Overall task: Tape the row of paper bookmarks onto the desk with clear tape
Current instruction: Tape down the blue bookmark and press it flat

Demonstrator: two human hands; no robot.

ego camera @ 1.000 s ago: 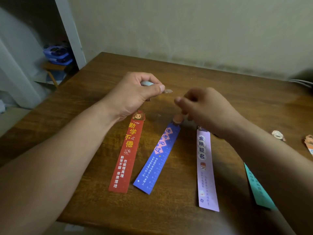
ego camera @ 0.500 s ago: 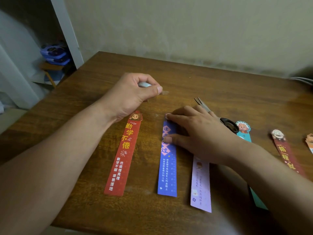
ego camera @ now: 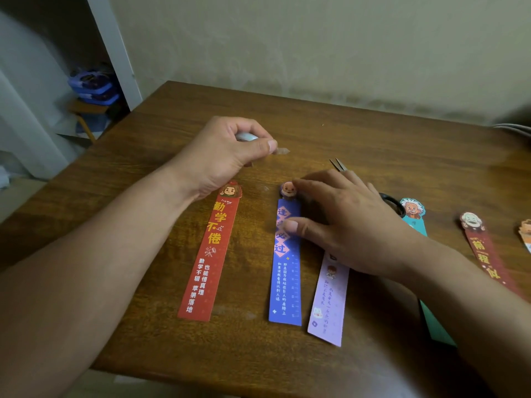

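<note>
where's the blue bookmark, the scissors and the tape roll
blue bookmark (ego camera: 286, 282): head view, on its printed lower half.
scissors (ego camera: 339, 165): head view, on the bare blade tips.
tape roll (ego camera: 246, 137): head view, on the pale rim that shows.

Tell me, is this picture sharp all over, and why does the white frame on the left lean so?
Head view: dim, soft light with a faint sheen on the desk; the print on the red bookmark is sharp mid-frame; the wide lens likely tilts the white frame; the top right edge smears dark; the clear tape at the left hand barely shows.
</note>
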